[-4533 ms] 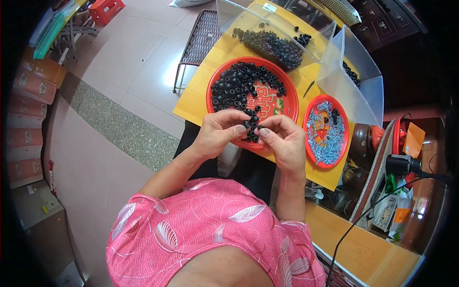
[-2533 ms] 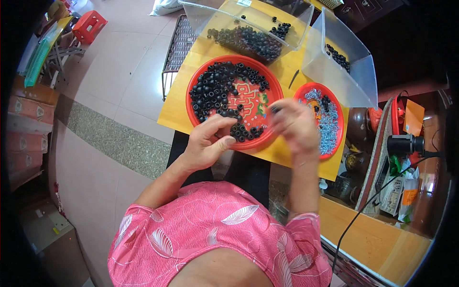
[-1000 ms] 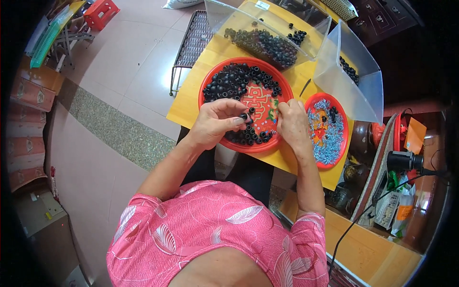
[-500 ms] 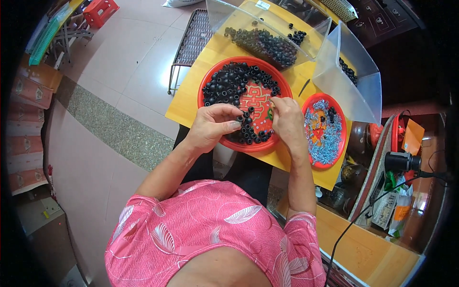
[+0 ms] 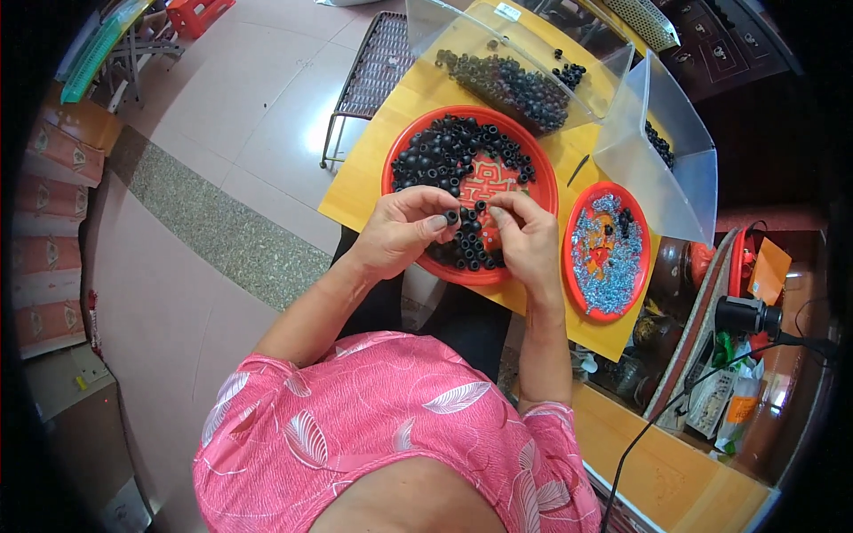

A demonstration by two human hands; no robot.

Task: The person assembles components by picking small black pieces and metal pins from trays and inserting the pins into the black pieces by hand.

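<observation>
Over the near half of a round red tray [image 5: 553, 197], my left hand [image 5: 407, 233] pinches a small black hollow bead [image 5: 450, 217] between thumb and fingertips. Close by on its right, my right hand [image 5: 526, 242] is closed too, thumb against fingers; whatever is in it is too small to make out. Many black hollow beads [image 5: 431, 160] lie in the tray, heaped at the left and far side, with more below my hands. A patterned red tray floor shows between them.
Right of the tray, a smaller red dish [image 5: 569, 266] holds shiny blue-silver pieces and several black ones. Clear plastic bins [image 5: 657, 169] with black beads stand at the back of the yellow table [image 5: 355, 191]. A thin dark tool [image 5: 578, 166] lies beside them. A woven stool [image 5: 378, 67] stands behind left.
My right hand has moved left and come nearer my left hand; the green thing beside its fingers no longer shows. The whole view has shifted slightly.
</observation>
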